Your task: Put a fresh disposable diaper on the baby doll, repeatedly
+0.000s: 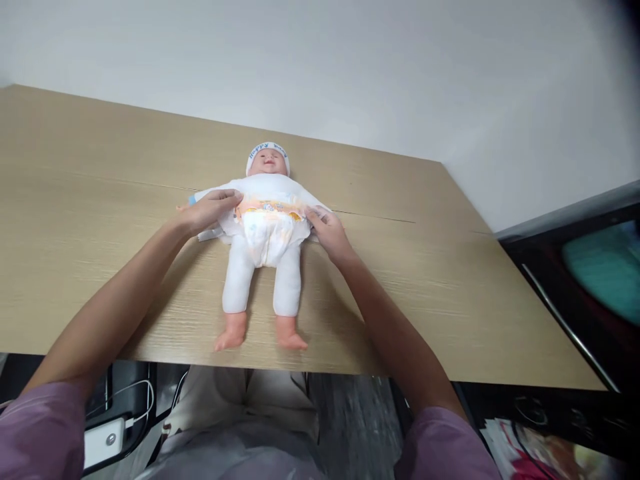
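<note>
A baby doll [239,280] in a white body suit and a printed white cap [269,148] lies on its back, feet toward me. Around its hips sits a white diaper [270,237] with an orange patterned waistband across the belly. My left hand [215,208] is closed, thumb and fingers pinching the diaper's side at the waist on the left. On the right, my right hand [327,230] pinches the opposite side of the waistband. What lies under the fingertips is partly hidden. White diaper edges stick out below both hands.
The doll lies on a wooden table [410,280] that has a thin seam across it and meets a white wall [320,67]. A dark-framed screen [607,267] stands at the right. Below the front edge are a white power bank [104,443] with a cable and assorted items at lower right.
</note>
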The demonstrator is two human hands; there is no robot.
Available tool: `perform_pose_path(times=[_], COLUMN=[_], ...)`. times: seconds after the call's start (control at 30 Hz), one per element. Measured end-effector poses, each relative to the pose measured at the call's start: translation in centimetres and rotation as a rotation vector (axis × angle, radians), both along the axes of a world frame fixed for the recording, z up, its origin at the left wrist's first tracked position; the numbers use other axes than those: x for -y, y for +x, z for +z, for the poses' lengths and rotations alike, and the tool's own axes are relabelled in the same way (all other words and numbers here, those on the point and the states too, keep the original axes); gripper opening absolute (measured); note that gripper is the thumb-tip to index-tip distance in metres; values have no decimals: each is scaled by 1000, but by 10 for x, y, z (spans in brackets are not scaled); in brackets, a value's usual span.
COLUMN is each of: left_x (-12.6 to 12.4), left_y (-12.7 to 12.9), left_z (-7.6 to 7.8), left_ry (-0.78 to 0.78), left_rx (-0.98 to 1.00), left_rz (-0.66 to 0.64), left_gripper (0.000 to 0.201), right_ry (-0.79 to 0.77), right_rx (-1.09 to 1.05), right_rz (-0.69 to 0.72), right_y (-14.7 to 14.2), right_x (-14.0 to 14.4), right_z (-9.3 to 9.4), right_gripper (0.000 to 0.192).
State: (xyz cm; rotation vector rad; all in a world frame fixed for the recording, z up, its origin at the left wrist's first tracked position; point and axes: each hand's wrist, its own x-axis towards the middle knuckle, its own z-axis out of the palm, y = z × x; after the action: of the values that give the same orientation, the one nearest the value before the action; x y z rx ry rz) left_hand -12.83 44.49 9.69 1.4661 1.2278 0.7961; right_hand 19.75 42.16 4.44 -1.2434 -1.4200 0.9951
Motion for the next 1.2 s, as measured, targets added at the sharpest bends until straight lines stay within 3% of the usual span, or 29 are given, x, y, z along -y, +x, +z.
perform_pose_path(times=[0.1, 0.2, 0.3, 0.37, 0.5, 0.63, 0.73, 0.87, 0.97, 1.07, 1.2], left_x=[-1, 5, 20, 29, 38, 37, 37, 39, 39, 38, 36], left_y=[4, 24, 57, 80, 106, 104, 101, 102, 102, 103, 103], left_z=[9, 22, 32, 32, 23, 18, 18, 19, 18, 17, 14], left_ry=[191, 493, 805, 899, 917, 912, 904, 891, 885, 877, 852], left_rx=[-159, -275, -400, -499, -696, -743, -756, -759, -758, -761, -703], left_rz=[138, 187, 51, -109, -247, -250, -254, -253, -263, -266, -228], left_gripper=[29, 26, 27, 30, 42, 67, 76, 78, 79, 82, 108], right_ry=[56, 161, 242, 230, 90, -37, -89, -37, 27, 41, 82], right_rx=[64, 306, 571, 670, 704, 707, 659, 316, 152, 113, 190], right_rz=[-190, -287, -277, -274, -303, -327, -238, -42, 4, 43, 88], right_y=[15, 25, 29, 30, 30, 33, 37, 47, 46, 29, -7], right_x=[10, 28, 41, 42, 37, 36, 37, 36, 32, 23, 5], right_z=[-8, -15, -21, -23, -26, -24, -19, -8, 4, 15, 25], right_gripper=[57, 47, 39, 36, 38, 46, 48, 55, 58, 57, 52])
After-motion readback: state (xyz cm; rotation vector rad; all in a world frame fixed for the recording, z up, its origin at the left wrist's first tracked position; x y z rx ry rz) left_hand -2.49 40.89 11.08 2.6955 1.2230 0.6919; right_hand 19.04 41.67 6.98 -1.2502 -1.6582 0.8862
